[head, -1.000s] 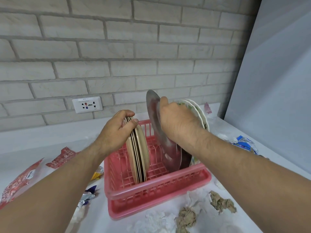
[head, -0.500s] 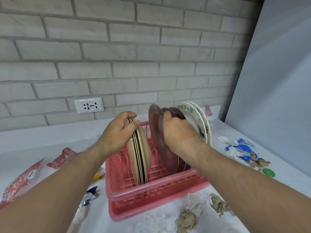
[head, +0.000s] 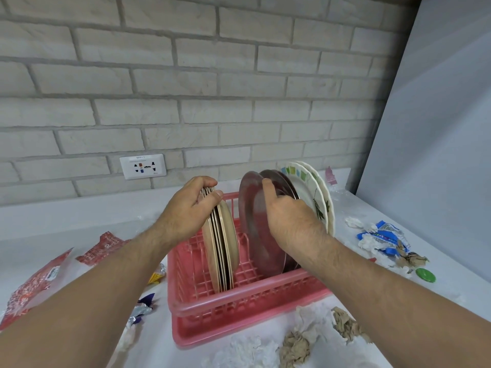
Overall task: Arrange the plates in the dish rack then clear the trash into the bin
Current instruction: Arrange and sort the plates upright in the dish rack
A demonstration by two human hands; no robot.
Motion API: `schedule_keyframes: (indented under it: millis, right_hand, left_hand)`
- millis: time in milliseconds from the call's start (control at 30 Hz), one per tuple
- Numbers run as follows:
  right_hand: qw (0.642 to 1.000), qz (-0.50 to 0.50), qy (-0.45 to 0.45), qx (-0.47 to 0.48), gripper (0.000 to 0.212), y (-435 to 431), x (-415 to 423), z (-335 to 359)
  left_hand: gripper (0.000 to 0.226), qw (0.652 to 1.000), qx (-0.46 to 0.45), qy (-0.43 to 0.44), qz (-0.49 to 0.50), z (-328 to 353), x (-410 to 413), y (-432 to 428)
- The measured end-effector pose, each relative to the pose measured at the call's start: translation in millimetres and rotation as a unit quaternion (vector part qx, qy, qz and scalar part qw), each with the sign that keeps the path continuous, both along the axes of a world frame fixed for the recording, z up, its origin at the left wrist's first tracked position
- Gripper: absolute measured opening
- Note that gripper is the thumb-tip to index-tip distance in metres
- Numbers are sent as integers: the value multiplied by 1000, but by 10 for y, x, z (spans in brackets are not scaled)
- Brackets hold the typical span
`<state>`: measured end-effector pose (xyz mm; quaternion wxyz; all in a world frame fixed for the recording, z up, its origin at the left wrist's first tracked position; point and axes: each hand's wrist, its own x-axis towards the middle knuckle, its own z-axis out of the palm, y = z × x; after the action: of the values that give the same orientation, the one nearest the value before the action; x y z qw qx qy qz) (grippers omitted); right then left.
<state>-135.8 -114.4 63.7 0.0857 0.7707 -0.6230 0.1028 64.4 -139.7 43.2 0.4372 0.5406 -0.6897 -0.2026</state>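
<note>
Left hand (head: 186, 211): fingers curled over the top rims of the beige plates (head: 225, 240), pinching the stack upright in the pink dish rack (head: 239, 306). Right hand (head: 289, 219): grips the dark red plates (head: 255, 235) just right of that stack, thumb on the front face, fingers behind. White patterned plates (head: 316, 192) stand just beyond the right hand. On the worktop (head: 79, 221): crumpled paper (head: 295, 349) under the right forearm, red wrappers (head: 34, 285) left of the left arm, blue wrapper (head: 385, 235) and green cap (head: 425, 275) right of the right arm.
</note>
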Motion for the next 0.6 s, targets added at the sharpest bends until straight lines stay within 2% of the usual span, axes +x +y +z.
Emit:
schedule_keyframes:
  millis: [467, 600]
  right_hand:
    - [999, -32, 9, 10, 80, 109, -112, 36]
    - [1000, -14, -1, 8, 68, 85, -148, 40]
  left_hand:
    - [29, 1000, -2, -4, 1, 12, -22, 2]
    - [31, 1000, 0, -1, -1, 10, -25, 7]
